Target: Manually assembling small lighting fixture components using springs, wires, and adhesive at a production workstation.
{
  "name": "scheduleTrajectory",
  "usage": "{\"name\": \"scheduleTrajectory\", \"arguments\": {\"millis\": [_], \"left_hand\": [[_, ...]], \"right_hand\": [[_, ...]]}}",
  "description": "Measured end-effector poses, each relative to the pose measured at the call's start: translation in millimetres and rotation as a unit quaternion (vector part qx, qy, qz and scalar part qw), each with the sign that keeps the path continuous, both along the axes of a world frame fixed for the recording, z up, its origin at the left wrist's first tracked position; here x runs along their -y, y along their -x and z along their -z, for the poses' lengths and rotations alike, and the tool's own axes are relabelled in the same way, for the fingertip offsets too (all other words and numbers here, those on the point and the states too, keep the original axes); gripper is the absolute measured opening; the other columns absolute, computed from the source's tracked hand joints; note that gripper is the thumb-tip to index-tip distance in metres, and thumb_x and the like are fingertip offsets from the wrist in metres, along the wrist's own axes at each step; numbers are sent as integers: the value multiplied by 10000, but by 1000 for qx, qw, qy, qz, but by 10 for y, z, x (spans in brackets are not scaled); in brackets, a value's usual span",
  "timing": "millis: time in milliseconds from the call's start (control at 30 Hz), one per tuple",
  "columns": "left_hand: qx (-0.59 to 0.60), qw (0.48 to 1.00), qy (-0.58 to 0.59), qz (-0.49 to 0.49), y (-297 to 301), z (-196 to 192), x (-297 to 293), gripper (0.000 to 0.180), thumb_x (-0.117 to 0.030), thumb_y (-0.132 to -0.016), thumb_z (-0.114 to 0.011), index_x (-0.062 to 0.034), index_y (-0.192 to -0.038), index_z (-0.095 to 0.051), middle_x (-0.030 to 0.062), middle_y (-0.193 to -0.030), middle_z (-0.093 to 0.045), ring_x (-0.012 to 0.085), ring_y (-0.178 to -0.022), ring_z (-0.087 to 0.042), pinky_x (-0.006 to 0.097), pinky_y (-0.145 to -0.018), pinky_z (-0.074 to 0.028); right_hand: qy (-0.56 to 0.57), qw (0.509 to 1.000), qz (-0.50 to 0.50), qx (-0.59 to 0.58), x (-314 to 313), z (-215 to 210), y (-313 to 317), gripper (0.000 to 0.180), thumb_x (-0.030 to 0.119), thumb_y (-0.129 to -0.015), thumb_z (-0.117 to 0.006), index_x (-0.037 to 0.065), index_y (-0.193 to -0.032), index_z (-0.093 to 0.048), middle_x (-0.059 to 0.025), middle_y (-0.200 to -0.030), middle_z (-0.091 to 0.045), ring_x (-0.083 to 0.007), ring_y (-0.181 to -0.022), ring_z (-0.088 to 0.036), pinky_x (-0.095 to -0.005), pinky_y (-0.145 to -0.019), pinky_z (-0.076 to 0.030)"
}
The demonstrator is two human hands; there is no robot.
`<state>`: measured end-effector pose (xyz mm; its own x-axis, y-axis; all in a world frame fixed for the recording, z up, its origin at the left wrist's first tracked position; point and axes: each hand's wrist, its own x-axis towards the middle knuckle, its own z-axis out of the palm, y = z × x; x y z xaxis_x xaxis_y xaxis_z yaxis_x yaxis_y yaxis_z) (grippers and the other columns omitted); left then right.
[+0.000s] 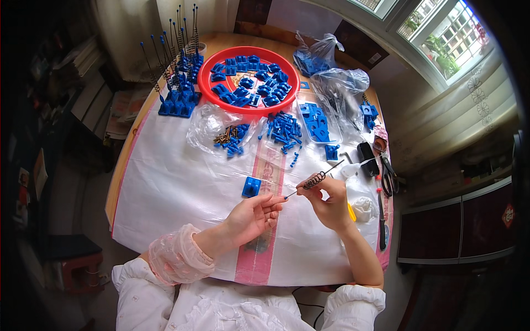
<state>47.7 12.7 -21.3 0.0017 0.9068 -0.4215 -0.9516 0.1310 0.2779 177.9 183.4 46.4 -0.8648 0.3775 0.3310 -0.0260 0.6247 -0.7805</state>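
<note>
One wooden table (223, 39), spread with one white sheet (171, 176), is largest; its middle is the dial's centre, with twelve straight ahead of the person. At twelve sits one round red basin (248, 110), holding many blue clip-like parts (241, 101), too overlapped to count. Between ten and eleven, blue stands (179, 103) bear upright wire springs (195, 39), too crowded to count. Two plastic bags lie between one and two: the farther, tied bag (314, 58) contains blue pieces; the nearer bag's (345, 83) contents are unclear.

Two bare hands come next. At four, the right hand (328, 201) pinches one dark coil spring on a thin rod (314, 180) between thumb and fingers. At six, the left hand (243, 218) lies palm up, fingers loosely curled, fingertips at the rod's end; whether they grip it, I cannot tell. The rod is between centre and four, its long axis slanting from eight to two, the beaded end toward eight.

One clear tray (333, 133) at two holds flat blue plates (316, 122). One pair of scissors (390, 179) lies at three. One lone blue block (252, 187) rests just below centre. Smallest is one blue bead (286, 197), tipping the rod.
</note>
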Motion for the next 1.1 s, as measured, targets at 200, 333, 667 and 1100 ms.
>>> {"name": "scheduleTrajectory", "arguments": {"millis": [200, 333, 667, 1100], "left_hand": [[-14, 1000, 15, 14, 7, 53, -3, 433, -296, -1048, -461, 33, -1314, -547, 18, -970, -631, 105, -897, -579, 262, -803, -483], [-8, 1000, 17, 20, 20, 61, -15, 437, -310, -1051, -458, 30, -1312, -546, 8, -954, -631, 101, -880, -574, 261, -802, -479], [-14, 999, 5, 32, 19, 83, -11, 404, -326, -1056, -451, -7, -1284, -550, -11, -927, -604, 93, -842, -548, 250, -789, -463], [-34, 999, 9, 29, 3, 51, -17, 398, -311, -1067, -413, -12, -1306, -524, -9, -931, -589, 91, -840, -544, 255, -777, -453]], "right_hand": [[-22, 998, 8, -54, 34, 210, 59, 108, -69, -820, -698, 9, -894, -685, -56, -754, -663, -111, -585, -559, -250, -521, -421], [-11, 997, 12, -73, 35, 295, 81, 114, -74, -811, -700, 11, -882, -671, -52, -738, -656, -122, -566, -547, -259, -515, -414], [-20, 996, 17, -88, 28, 376, 72, 143, -88, -791, -694, 15, -888, -673, -53, -748, -665, -132, -572, -568, -262, -513, -421], [-21, 996, 26, -78, 38, 360, 68, 86, -93, -818, -667, -13, -847, -675, -80, -741, -695, -143, -631, -659, -252, -583, -492]]}}
